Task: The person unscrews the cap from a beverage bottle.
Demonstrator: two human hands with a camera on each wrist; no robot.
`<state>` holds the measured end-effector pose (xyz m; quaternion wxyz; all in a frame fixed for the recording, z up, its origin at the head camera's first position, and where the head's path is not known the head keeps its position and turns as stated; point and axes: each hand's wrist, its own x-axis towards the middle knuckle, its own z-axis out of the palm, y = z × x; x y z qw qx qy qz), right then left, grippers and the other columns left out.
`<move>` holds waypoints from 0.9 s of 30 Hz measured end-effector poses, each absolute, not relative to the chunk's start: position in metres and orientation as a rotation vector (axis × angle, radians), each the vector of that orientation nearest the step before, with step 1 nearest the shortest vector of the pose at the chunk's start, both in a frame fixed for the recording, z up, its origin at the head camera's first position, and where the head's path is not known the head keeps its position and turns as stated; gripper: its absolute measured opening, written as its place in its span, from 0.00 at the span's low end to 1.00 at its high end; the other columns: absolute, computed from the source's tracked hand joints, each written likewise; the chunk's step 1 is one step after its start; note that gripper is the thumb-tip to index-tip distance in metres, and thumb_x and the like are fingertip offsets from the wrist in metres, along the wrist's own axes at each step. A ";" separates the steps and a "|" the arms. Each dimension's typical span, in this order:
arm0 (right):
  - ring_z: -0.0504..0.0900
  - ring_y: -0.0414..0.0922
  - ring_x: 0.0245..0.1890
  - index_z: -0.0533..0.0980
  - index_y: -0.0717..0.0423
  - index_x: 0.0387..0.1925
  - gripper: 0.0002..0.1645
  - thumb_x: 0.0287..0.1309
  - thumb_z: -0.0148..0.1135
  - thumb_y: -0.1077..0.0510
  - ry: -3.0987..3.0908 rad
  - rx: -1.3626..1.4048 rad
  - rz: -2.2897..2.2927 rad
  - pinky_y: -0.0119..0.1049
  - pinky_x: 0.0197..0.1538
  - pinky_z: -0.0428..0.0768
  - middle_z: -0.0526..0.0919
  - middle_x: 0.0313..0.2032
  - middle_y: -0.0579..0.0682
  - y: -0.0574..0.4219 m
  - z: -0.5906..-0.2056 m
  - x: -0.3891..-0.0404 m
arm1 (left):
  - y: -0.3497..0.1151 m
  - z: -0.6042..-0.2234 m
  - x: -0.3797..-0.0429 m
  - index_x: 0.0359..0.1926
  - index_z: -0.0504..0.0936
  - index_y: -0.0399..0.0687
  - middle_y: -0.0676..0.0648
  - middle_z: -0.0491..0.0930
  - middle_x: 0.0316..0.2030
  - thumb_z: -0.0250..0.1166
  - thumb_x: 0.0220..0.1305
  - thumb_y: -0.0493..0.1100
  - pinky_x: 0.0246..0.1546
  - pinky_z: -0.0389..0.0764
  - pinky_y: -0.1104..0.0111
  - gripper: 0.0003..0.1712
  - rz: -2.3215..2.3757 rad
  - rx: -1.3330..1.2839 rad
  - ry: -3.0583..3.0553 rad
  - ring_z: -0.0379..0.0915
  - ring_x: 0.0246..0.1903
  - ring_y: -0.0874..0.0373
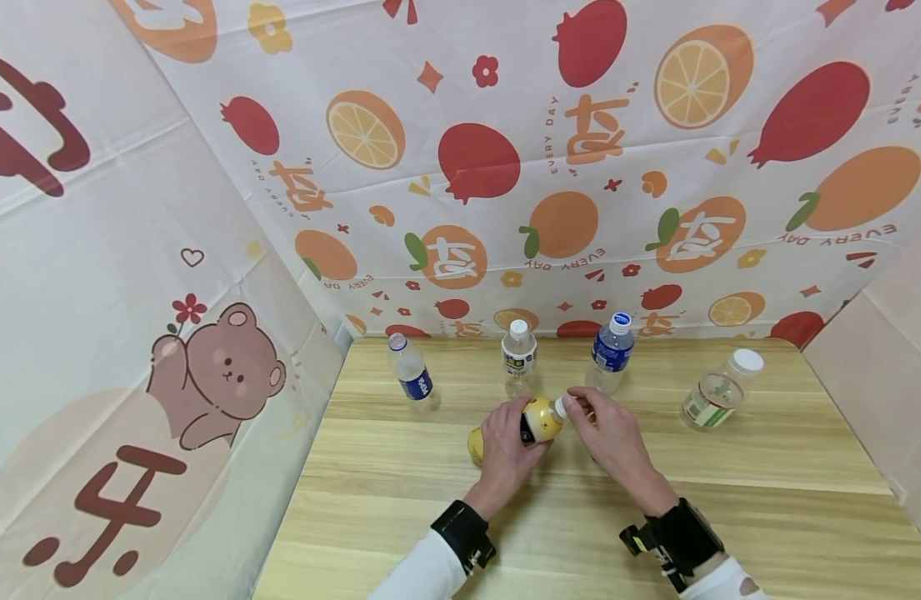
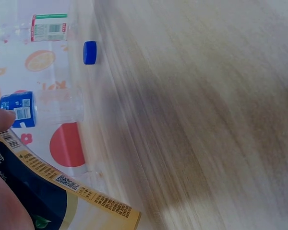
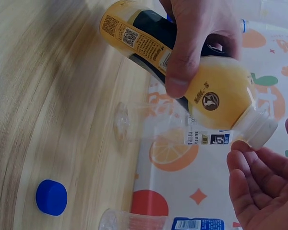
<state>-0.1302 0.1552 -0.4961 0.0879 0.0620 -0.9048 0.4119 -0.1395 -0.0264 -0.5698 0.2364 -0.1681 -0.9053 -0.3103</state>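
My left hand [image 1: 507,442] grips a yellow drink bottle [image 1: 543,418] with a dark label round its middle. The bottle leans over, its neck toward my right hand [image 1: 613,433]. On its mouth sits a white cap [image 3: 261,132]. The right wrist view has my right fingertips [image 3: 239,146] at the cap's edge, with the thumb apart from it. A loose blue cap [image 3: 51,197] lies on the table near both hands. Just behind the yellow bottle stands a clear bottle [image 1: 519,363] with a white cap.
A clear bottle [image 1: 415,379] with a blue label stands at the left. Another blue-labelled bottle [image 1: 612,354] is behind my right hand. Farther right stands a wide clear bottle [image 1: 718,392] with a white lid. Fruit-printed cloth [image 1: 535,167] hangs behind the wooden table [image 1: 370,500].
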 end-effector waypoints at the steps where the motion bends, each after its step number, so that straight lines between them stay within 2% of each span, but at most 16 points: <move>1: 0.83 0.44 0.38 0.80 0.63 0.56 0.27 0.78 0.54 0.44 -2.695 0.183 1.220 0.42 0.42 0.83 0.86 0.41 0.51 0.155 -0.496 -0.130 | -0.026 -0.570 -0.139 0.62 0.75 0.49 0.48 0.81 0.51 0.87 0.42 0.49 0.55 0.78 0.56 0.46 -0.850 -0.459 -2.491 0.78 0.51 0.53; 6: 0.81 0.44 0.35 0.82 0.61 0.51 0.23 0.76 0.57 0.45 -2.690 0.177 1.173 0.40 0.38 0.81 0.84 0.37 0.49 0.155 -0.498 -0.130 | -0.026 -0.569 -0.138 0.63 0.75 0.48 0.48 0.80 0.52 0.86 0.43 0.49 0.56 0.77 0.55 0.46 -0.829 -0.448 -2.528 0.77 0.52 0.52; 15: 0.77 0.42 0.32 0.83 0.59 0.48 0.25 0.73 0.59 0.40 -2.712 0.166 1.126 0.38 0.36 0.78 0.81 0.33 0.46 0.155 -0.500 -0.130 | -0.025 -0.569 -0.137 0.63 0.74 0.49 0.48 0.80 0.52 0.87 0.44 0.50 0.57 0.77 0.55 0.46 -0.805 -0.444 -2.558 0.77 0.52 0.52; 27: 0.75 0.40 0.30 0.83 0.61 0.47 0.18 0.72 0.65 0.49 -2.706 0.255 1.022 0.33 0.32 0.77 0.80 0.32 0.45 0.153 -0.501 -0.128 | -0.028 -0.568 -0.135 0.63 0.76 0.47 0.48 0.81 0.50 0.87 0.43 0.50 0.55 0.78 0.56 0.46 -0.772 -0.460 -2.565 0.78 0.50 0.53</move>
